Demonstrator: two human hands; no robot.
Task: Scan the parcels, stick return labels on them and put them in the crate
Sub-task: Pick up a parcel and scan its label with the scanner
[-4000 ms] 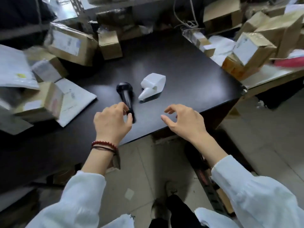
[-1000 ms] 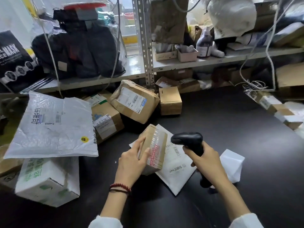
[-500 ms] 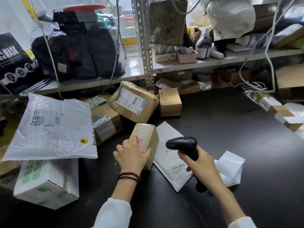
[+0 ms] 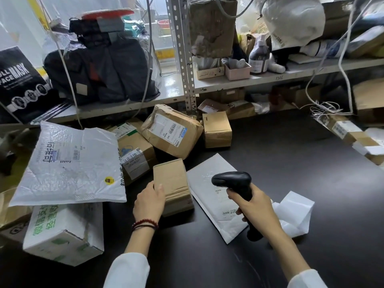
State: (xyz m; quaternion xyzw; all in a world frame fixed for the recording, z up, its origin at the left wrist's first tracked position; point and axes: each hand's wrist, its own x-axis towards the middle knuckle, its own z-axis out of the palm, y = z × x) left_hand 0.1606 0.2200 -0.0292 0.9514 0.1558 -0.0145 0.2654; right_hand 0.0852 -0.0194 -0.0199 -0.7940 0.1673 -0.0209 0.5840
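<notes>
Sitting left of the middle of the dark tabletop (image 4: 291, 159), a small brown cardboard parcel (image 4: 173, 181) is held by the left hand (image 4: 148, 201), which curls around its near left side. The right hand (image 4: 256, 205) grips the handle of a black barcode scanner (image 4: 233, 179), held head-up over a white padded mailer (image 4: 207, 181) lying just right of the parcel. More boxes and a large white poly bag (image 4: 68, 163) crowd the tabletop's back and left edges.
</notes>
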